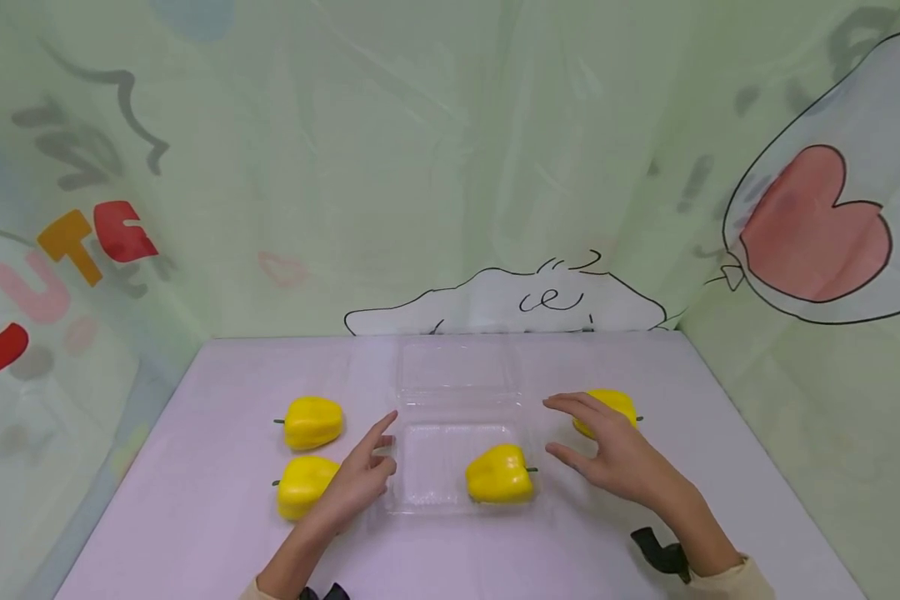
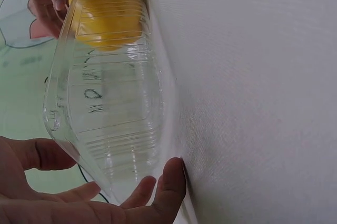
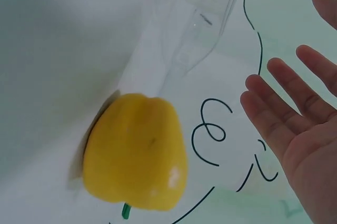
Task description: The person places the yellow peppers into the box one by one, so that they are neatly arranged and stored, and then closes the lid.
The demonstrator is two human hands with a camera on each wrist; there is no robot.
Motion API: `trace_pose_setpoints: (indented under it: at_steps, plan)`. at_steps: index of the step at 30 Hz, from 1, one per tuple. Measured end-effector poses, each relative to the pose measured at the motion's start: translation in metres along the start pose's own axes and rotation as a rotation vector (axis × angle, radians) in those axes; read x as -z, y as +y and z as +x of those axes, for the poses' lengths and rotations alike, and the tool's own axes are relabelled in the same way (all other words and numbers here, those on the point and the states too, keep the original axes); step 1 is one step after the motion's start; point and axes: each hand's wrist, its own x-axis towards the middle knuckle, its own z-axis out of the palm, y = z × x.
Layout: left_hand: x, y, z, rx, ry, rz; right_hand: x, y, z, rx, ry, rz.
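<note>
Yellow pepper (image 1: pixel 618 402) lies at twelve o'clock from the nearer right hand (image 1: pixel 617 454), stem toward three, both that hand's and the left hand's (image 1: pixel 355 487) fingers apart, empty.

1. Here's the left grip (image 2: pixel 79 211), a bare hand at lower left, fingers spread about the near end of a clear container (image 2: pixel 126 129); whether they touch, I can't tell.
2. Up at the far end, a yellow pepper (image 2: pixel 108 13) sits inside, showing through ribbed plastic.
3. There's the right grip (image 2: pixel 46 3), just beside that end.
4. Pale desk (image 2: pixel 253 98) fills the right; green backdrop (image 2: pixel 21 92), left.
</note>
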Motion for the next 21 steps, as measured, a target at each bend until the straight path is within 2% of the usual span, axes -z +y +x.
trace_pose_setpoints:
  at_steps: [13,21]
  plan:
    - [-0.002,-0.003,0.003,0.014,0.008,0.011,0.012,0.032,-0.009,-0.116,0.077,-0.034]
    - [-0.002,-0.003,0.001,-0.01,-0.011,-0.037,0.019,0.054,-0.013,-0.122,0.123,-0.071]
